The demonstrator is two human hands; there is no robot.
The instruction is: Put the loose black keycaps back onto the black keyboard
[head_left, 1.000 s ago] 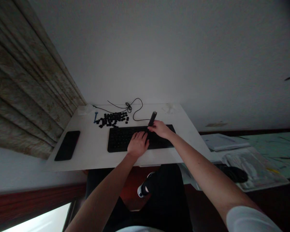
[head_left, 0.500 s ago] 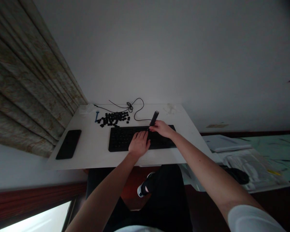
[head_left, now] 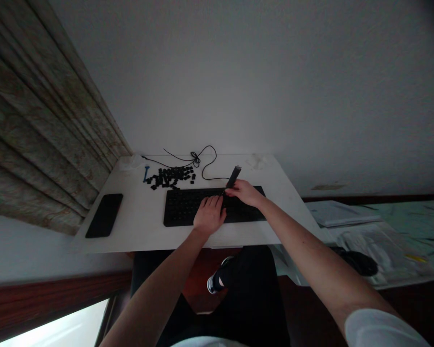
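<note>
Keyboard (head_left: 183, 209), black, lay flat on white desk (head_left: 141, 226) near its front edge. Left hand (head_left: 210, 215) rested open on the keys, holding nothing. Right hand (head_left: 243, 193) pinched slim dark tool (head_left: 233, 176), tip down at the keyboard's top edge. Farther off: loose black keycaps (head_left: 169, 177), small blue item (head_left: 145, 173), tangled black cable (head_left: 195, 158); phone (head_left: 104, 215) to the left.
</note>
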